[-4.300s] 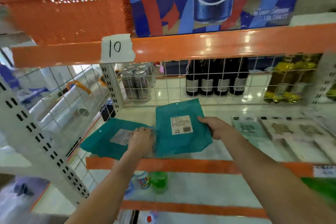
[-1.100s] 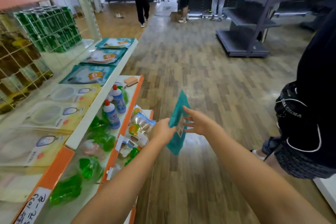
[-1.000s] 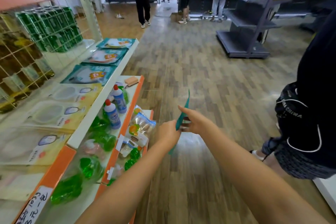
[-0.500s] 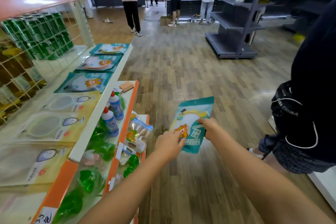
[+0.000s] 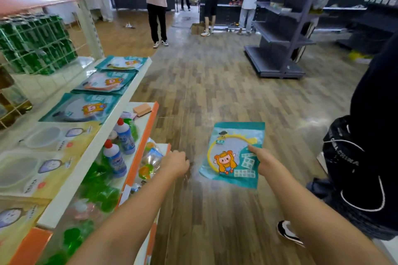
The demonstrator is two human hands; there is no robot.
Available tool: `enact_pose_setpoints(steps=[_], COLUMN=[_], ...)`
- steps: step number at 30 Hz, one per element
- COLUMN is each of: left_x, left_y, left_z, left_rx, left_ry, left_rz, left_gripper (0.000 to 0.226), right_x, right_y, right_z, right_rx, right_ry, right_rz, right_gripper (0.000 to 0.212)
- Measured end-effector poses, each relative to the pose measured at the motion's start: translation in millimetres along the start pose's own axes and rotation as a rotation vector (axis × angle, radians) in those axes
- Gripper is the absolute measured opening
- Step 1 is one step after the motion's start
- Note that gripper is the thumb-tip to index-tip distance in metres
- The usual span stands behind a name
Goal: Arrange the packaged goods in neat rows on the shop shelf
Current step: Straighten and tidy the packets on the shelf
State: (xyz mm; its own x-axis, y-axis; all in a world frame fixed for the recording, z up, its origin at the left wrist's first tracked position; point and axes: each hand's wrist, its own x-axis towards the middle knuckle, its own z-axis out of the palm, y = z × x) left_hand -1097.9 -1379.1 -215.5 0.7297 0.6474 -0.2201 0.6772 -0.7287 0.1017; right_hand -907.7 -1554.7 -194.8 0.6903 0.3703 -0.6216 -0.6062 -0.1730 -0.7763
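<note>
The wooden floor (image 5: 215,84) is spread beneath and beyond the grip, and a dark empty shelving unit (image 5: 280,34) is seen far ahead of it, with several people standing farther back in the aisle. To the left of the grip, the white shop shelf (image 5: 86,157) is run along the frame, and flat packets are laid on it in a single line: three teal packets (image 5: 105,82) at the far end and pale yellow packets (image 5: 43,157) nearer the camera. Green cans (image 5: 34,43) are stacked behind a wire grid at the back of that shelf. On the lower orange-edged shelf (image 5: 141,150), below and left of the grip, two white bottles with red caps (image 5: 117,155) are stood upright among green items, and an orange sponge (image 5: 142,109) is laid at its far end. A person in dark clothing (image 5: 366,157) is stood close to the right of the grip. A teal packet (image 5: 233,154) printed with a yellow ring and an orange cartoon figure is held in the air over the floor, face up and clear of the shelves; its right edge is pinched by the right hand (image 5: 263,160), thumb on top. The left hand (image 5: 175,164) is kept just left of the packet, apart from it, its fingers loosely curled around nothing, beside the lower shelf's edge.
</note>
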Motion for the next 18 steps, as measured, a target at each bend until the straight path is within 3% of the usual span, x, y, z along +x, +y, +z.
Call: enact_pose_setpoints(steps=[8, 18], left_x=[72.6, 137.2], left_y=[38.7, 65.1], left_z=[-38.2, -47.3], left_rx=[-0.049, -0.08], left_ry=[0.095, 0.113], left_rz=[-0.099, -0.132], left_gripper=[0.038, 0.037], right_x=[48.2, 109.0], right_y=[-81.7, -116.7], right_z=[-17.5, -3.2], right_rx=[0.004, -0.034], right_ry=[-0.05, -0.121], right_rz=[-0.033, 0.032], right_gripper=[0.012, 0.014])
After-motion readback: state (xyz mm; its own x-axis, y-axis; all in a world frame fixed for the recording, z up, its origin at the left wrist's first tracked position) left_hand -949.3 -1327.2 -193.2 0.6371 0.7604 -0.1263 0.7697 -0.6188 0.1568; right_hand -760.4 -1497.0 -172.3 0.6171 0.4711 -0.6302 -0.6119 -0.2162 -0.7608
